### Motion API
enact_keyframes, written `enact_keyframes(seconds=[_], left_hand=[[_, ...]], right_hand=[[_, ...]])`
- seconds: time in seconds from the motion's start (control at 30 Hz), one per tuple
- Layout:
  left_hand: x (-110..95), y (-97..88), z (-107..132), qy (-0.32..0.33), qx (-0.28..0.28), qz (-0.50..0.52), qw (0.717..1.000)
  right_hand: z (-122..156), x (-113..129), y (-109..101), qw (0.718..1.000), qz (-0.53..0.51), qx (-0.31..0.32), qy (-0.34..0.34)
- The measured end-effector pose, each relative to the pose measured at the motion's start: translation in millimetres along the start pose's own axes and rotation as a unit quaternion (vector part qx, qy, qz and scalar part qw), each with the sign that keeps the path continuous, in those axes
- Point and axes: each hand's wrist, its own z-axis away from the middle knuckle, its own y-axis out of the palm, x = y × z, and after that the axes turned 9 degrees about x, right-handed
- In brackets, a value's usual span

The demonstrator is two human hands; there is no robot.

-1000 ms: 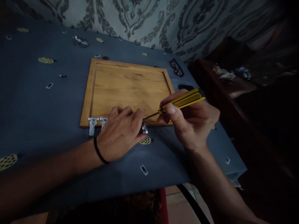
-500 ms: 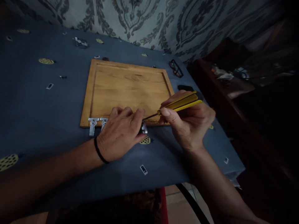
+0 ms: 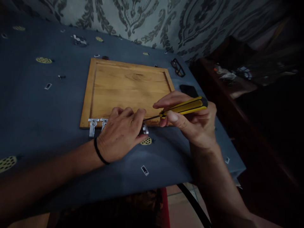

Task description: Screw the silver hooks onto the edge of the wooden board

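A yellow-and-black screwdriver (image 3: 184, 107) is gripped in the right hand (image 3: 193, 126), its shaft (image 3: 152, 118) pointed to the left hand (image 3: 122, 133), by which part of the near edge of a wooden panel (image 3: 128, 85) is covered; two silver brackets (image 3: 92, 127) are seen along that edge, farther left, and glasses (image 3: 175, 64) are laid near the panel's far right corner

We take this for a room in a home: the wall (image 3: 135, 19) has a large leafy scroll pattern, the bench (image 3: 166, 171) wears a blue cloth (image 3: 59, 126) printed with pineapples, eyeglasses (image 3: 180, 72) lie on it, and we see floor tiles (image 3: 178, 207) below.
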Motion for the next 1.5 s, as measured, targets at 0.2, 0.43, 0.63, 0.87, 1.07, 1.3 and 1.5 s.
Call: enact_keyframes(seconds=[0.2, 0.43, 0.63, 0.87, 1.07, 1.3, 1.5], left_hand=[[0, -1.0, 0, -0.001, 0.003, 0.002, 1.000], [0, -1.9, 0, 0.001, -0.001, 0.005, 1.000], [1, -0.2, 0, 0.002, -0.004, 0.001, 1.000], [1, 0.5, 1, 0.006, -0.009, 0.000, 1.000], [0, -1.2, 0, 0.000, -0.002, 0.007, 1.000], [1, -0.3, 0, 0.001, -0.006, 0.001, 1.000], [0, -1.0, -1, -0.002, -0.004, -0.008, 1.000]], right_hand=[[-1, -2, 6, 0.999, 0.012, -0.043, -0.006], [-2, -1, 20, 0.992, 0.019, -0.123, 0.003], [-1, 2, 10, 0.997, -0.026, -0.062, 0.029], [1, 1, 7, 0.998, 0.009, -0.050, 0.021], [0, -2, 8, 0.994, 0.087, -0.065, -0.026], [3, -6, 12, 0.988, 0.098, -0.113, -0.025], [5, -10, 14, 0.989, 0.071, -0.130, -0.001]])
